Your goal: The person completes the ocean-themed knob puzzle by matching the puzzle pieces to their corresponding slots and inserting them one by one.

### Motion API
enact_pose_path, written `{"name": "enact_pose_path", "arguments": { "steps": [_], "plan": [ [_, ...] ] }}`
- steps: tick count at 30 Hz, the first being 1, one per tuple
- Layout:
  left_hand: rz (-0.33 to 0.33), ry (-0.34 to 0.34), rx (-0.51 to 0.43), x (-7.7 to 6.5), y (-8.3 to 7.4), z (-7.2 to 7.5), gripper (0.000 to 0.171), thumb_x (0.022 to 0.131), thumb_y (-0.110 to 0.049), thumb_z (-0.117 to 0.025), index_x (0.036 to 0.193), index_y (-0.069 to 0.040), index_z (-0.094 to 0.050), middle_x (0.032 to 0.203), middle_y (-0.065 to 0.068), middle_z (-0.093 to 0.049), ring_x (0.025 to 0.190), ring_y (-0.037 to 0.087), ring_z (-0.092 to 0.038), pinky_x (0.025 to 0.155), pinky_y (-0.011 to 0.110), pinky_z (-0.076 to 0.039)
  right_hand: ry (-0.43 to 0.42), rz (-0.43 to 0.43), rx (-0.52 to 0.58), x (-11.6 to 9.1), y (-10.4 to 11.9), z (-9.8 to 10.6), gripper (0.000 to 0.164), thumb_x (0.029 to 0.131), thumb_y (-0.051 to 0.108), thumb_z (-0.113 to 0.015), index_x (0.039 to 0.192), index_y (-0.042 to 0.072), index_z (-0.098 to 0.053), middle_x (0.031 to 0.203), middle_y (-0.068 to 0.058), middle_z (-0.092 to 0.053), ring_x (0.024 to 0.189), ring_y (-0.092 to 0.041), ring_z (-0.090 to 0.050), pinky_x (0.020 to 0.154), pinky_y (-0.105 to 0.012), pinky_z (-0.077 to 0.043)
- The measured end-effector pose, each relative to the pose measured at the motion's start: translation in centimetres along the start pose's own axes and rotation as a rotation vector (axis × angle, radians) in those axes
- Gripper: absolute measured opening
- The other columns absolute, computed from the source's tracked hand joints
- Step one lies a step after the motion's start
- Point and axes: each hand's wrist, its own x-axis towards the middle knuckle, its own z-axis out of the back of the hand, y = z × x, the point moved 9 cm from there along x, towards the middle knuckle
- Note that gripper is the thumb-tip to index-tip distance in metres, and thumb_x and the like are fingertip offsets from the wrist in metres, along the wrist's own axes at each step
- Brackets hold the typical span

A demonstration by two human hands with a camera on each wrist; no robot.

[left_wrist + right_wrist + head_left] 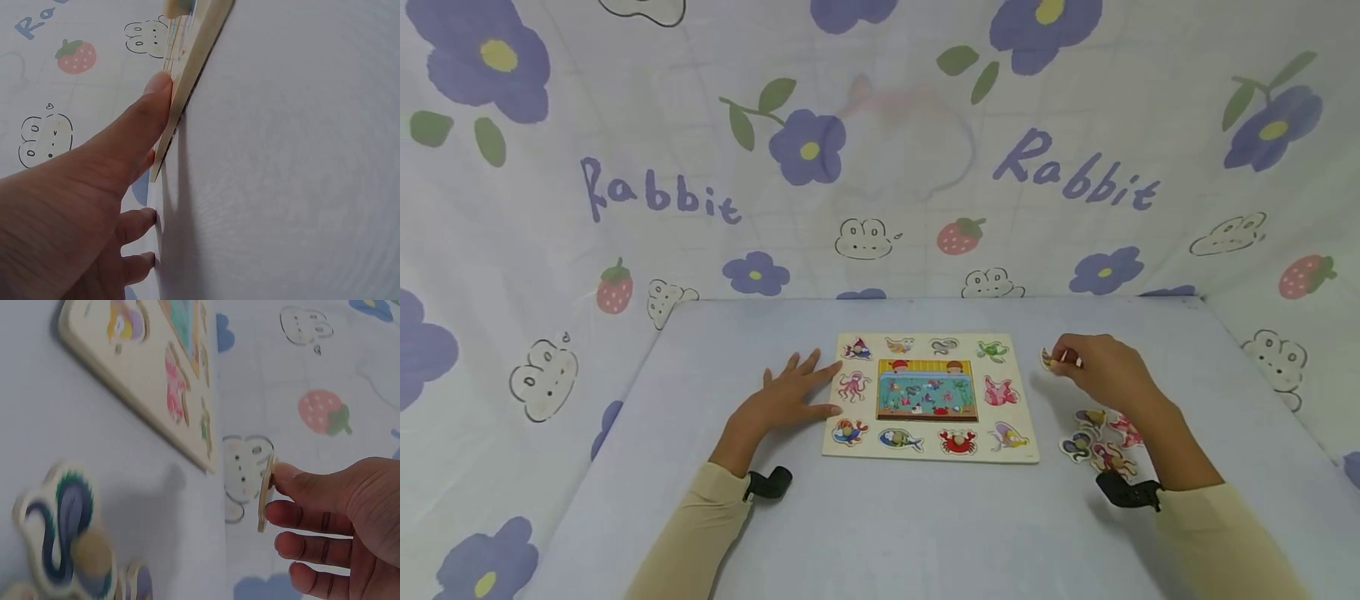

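Note:
A wooden puzzle board (pixel 932 346) lies flat with a fish-tank picture (pixel 927 392) at its middle and sea animals around it. My left hand (pixel 786 393) rests at its left edge, fingers spread; in the left wrist view the thumb (pixel 134 125) lies against the board's edge. The red crab piece (pixel 958 442) and blue striped fish piece (pixel 900 439) sit in the bottom row with round knobs. My right hand (pixel 1108 371) pinches a small puzzle piece (pixel 267 495) between thumb and fingers, just right of the board's upper right side. In the right wrist view that piece appears edge-on.
Several loose knobbed pieces lie in a pile right of the board, below my right hand, among them an octopus piece (pixel 1111 457) and a dark blue piece (pixel 1077 446). A patterned cloth (pixel 910 167) hangs behind the white table (pixel 880 525).

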Motion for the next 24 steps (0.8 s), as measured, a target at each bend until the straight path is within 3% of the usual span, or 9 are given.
{"name": "enact_pose_path", "arguments": {
  "steps": [12,24],
  "plan": [
    [0.014,-0.035,0.02,0.2,-0.1,0.4,0.08,0.091,-0.064,-0.065,0.159,-0.033,-0.035,0.167,0.007,-0.023,0.154,0.042,-0.012,0.112,0.077,-0.011,0.001,0.125,0.011,3.6,6.8,-2.1,0.01,0.092,0.016,-0.076,0.1,0.012,-0.071,0.082,0.002,-0.067,0.071,-0.018,-0.056,0.062,-0.033,-0.047],
    [0.012,-0.029,-0.004,0.0,-0.4,0.5,0.08,0.091,-0.06,-0.067,0.158,-0.03,-0.037,0.168,0.01,-0.022,0.154,0.043,-0.011,0.112,0.078,-0.009,0.036,0.202,-0.033,6.6,12.0,-4.3,0.007,0.093,0.018,-0.076,0.099,0.016,-0.073,0.084,0.002,-0.069,0.074,-0.017,-0.058,0.067,-0.035,-0.049]
  ]
}}
